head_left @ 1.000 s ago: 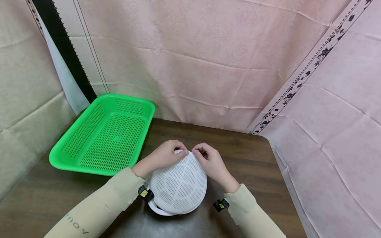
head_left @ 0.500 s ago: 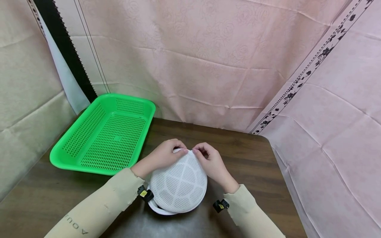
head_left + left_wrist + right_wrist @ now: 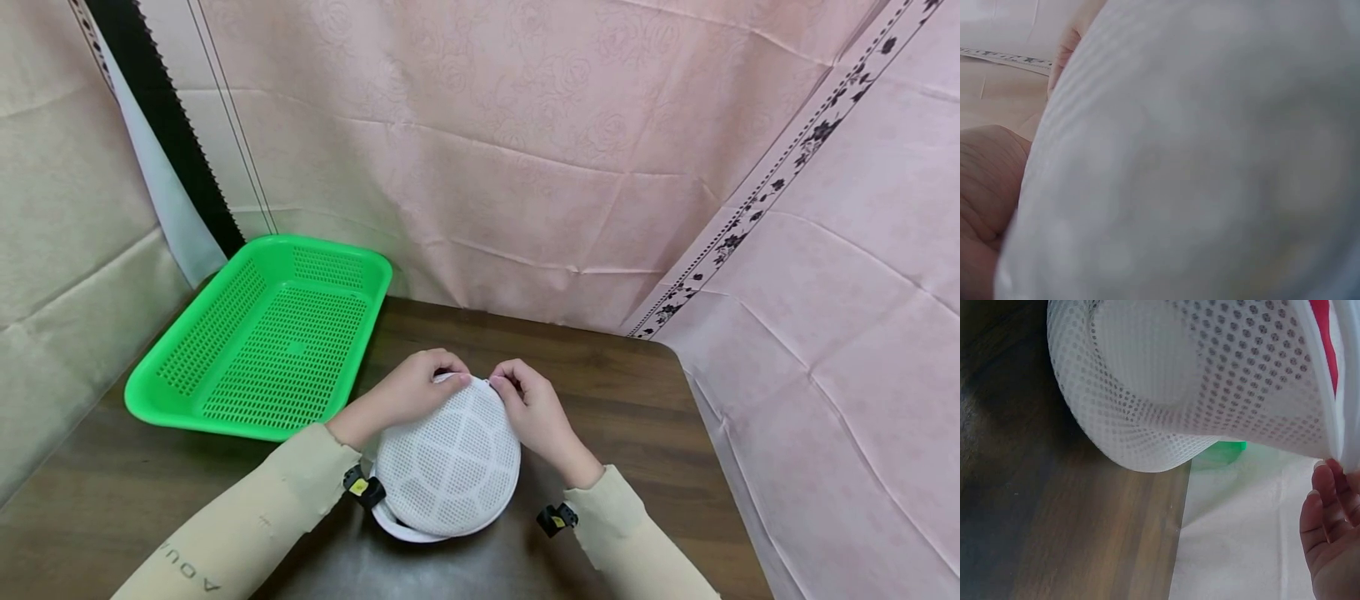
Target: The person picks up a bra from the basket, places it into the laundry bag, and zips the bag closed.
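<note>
A round white mesh laundry bag (image 3: pixel 450 467) stands on the table between my hands, its domed mesh filling most of the left wrist view. At its far rim my left hand (image 3: pixel 412 396) pinches the edge between thumb and fingers. Just right of it, my right hand (image 3: pixel 536 412) pinches the rim where a zipper seems to run; a pull is too small to make out. In the right wrist view, something red (image 3: pixel 1324 337) shows in a gap along the bag's edge. The rest of the inside is hidden. A white band curves out at the bag's near left.
A green plastic basket (image 3: pixel 358 354) with slotted walls stands at the back left, close to my left forearm. Behind the brown wooden table (image 3: pixel 622 375) hangs a pale pink cloth (image 3: pixel 510 208), which also covers the right side.
My right hand has slid slightly right along the bag's rim, so the space between the two hands is a little wider. The left hand has shifted slightly left with its grip kept.
</note>
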`<state>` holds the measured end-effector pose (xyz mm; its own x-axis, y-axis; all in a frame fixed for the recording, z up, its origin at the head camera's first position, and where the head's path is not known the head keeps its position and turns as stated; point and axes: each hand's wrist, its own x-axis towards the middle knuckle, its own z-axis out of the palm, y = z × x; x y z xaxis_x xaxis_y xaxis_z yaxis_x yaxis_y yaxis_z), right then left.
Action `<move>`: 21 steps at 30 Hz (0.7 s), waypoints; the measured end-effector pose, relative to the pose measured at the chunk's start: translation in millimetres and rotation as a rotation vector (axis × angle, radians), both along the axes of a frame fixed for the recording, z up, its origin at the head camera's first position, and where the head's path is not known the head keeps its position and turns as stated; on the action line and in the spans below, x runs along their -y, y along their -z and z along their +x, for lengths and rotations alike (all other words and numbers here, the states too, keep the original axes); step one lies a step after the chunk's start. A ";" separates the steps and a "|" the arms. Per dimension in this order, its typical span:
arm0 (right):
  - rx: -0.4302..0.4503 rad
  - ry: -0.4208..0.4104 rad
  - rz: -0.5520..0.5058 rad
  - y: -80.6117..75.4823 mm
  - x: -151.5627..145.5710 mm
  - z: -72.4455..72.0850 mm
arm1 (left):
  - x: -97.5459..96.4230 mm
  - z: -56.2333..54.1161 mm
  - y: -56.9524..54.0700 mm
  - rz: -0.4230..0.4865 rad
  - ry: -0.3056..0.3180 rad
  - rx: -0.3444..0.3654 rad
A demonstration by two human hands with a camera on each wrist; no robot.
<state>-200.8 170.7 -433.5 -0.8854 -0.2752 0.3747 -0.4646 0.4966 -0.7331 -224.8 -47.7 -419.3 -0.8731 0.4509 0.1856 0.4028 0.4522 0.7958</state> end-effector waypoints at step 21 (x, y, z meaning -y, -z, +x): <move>-0.026 0.019 0.005 1.9 -5.8 -0.5 | 4.4 -2.6 1.4 0.048 -0.077 0.083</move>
<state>-201.3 176.5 -435.4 -0.8806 -0.2603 0.3961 -0.4737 0.5089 -0.7187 -227.4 -52.1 -420.8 -0.9179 0.3744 0.1315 0.3006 0.4397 0.8463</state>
